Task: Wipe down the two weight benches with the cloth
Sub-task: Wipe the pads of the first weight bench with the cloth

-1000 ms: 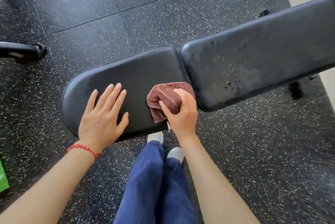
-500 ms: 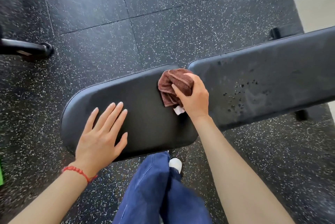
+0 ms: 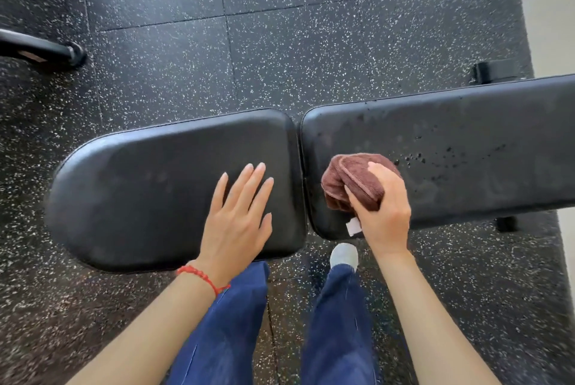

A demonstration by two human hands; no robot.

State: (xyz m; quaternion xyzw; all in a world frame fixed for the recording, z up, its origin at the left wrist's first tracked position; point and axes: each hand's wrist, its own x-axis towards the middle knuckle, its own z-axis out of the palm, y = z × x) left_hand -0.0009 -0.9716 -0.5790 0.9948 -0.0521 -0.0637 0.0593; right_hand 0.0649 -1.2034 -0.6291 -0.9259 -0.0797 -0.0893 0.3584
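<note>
Right fingers [image 3: 357,201]: curled round the bunched brown cloth [image 3: 348,179], gripping it and pressing it down on the long back pad [image 3: 466,166].
Right hand [image 3: 384,213]: sits over the near left corner of the back pad, just right of the gap between the two pads.
Cloth: crumpled under the palm, a white tag [image 3: 354,226] hanging from it at the pad's near edge.
Left fingers [image 3: 249,185]: straight and close together, holding nothing, laid flat on the seat pad [image 3: 149,185].
Left hand [image 3: 238,222]: rests near the right end of the seat pad, toward its near edge; a red bracelet [image 3: 202,277] circles the wrist.
Weight bench: two black pads end to end, seat pad to the left, back pad running off to the right edge of the view.
Droplets [image 3: 435,151]: dark specks scattered on the back pad, right of the cloth.
Floor [image 3: 280,57]: black rubber tiles with white flecks.
Legs: blue trousers [image 3: 339,322] and a pale shoe [image 3: 343,255] below the bench's near edge.
Far left: a black metal bar [image 3: 40,48] lies on the floor.
</note>
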